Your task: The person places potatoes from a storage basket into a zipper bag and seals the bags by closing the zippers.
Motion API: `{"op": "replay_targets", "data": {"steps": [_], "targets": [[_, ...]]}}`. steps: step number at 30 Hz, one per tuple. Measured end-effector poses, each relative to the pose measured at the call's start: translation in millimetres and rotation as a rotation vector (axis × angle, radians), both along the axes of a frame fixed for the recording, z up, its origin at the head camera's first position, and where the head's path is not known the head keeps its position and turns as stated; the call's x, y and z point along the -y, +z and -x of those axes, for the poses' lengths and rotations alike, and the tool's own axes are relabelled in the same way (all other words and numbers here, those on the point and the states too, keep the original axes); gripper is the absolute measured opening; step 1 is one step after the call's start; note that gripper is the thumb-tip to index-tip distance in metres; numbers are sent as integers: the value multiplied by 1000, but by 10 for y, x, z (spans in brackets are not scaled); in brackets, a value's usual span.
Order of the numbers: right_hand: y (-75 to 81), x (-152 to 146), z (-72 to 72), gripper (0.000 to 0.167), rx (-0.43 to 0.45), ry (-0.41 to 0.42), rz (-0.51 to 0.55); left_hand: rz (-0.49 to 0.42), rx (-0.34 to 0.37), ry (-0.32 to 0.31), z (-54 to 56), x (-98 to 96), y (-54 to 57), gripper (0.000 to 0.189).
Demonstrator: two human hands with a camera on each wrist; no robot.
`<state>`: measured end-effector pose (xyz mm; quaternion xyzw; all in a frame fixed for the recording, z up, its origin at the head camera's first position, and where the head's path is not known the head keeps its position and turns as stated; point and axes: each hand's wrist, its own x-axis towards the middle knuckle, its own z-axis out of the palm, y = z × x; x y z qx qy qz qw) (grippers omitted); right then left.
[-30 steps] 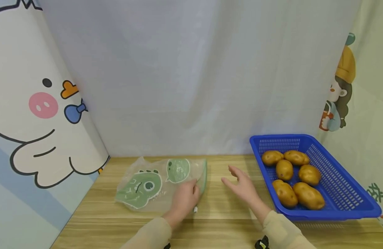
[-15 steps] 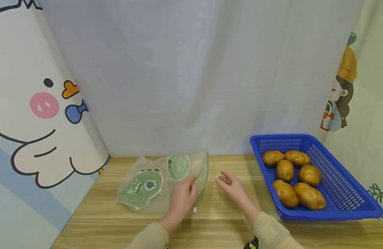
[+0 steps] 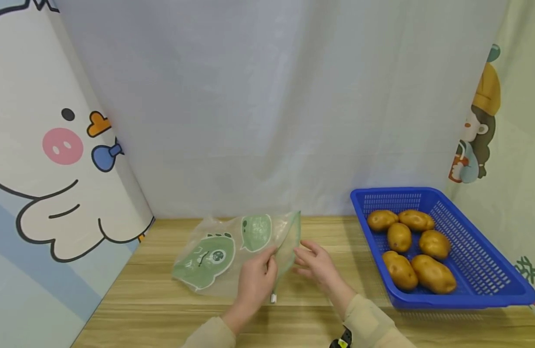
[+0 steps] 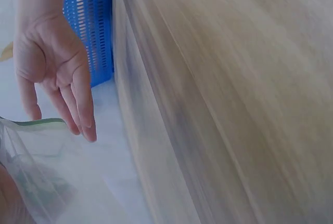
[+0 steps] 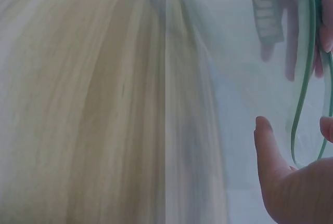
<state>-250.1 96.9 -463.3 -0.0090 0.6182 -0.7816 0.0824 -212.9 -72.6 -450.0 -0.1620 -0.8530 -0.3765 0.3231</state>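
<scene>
A translucent zip bag [image 3: 217, 263] with green dinosaur prints lies at the middle left of the table. My left hand [image 3: 255, 278] pinches its near panel by the mouth, thumb on top. The green-edged mouth [image 5: 304, 99] gapes in the right wrist view. Below my left hand, a white zip slider [image 3: 273, 298] hangs at the mouth's near end. My right hand [image 3: 321, 266] has its fingers extended at the bag's green edge; whether they touch it is unclear. In the left wrist view the palm of that right hand [image 4: 54, 60] shows, with nothing held.
On the right stands a blue perforated basket [image 3: 493, 251] holding several potatoes [image 3: 432, 274]. A light curtain [image 3: 250, 121] hangs behind the wooden table [image 3: 163, 324]. Printed cloths with cartoon figures flank both sides.
My right hand has moved left to the bag's mouth. My left hand has drawn the bag slightly right, and its mouth edge has lifted and parted wider. The basket and potatoes stay put.
</scene>
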Motion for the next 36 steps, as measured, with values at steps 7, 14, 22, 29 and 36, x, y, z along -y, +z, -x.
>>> {"op": "replay_targets", "data": {"steps": [7,14,22,29,36], "targets": [[53,1,-4,59,3,-27,-2,-174,80,-37,-45,-18,37,22],[95,4,-18,59,-5,-74,-38,-339,156,-82,-50,-25,68,20],[141,1,-17,48,-57,-138,-108,-479,224,-66,10,71,238,21],[187,-58,-3,44,-73,-186,-113,-682,117,-64,141,283,418,19],[225,-120,-9,39,-123,-212,-157,-734,142,-10,227,421,461,13]]}}
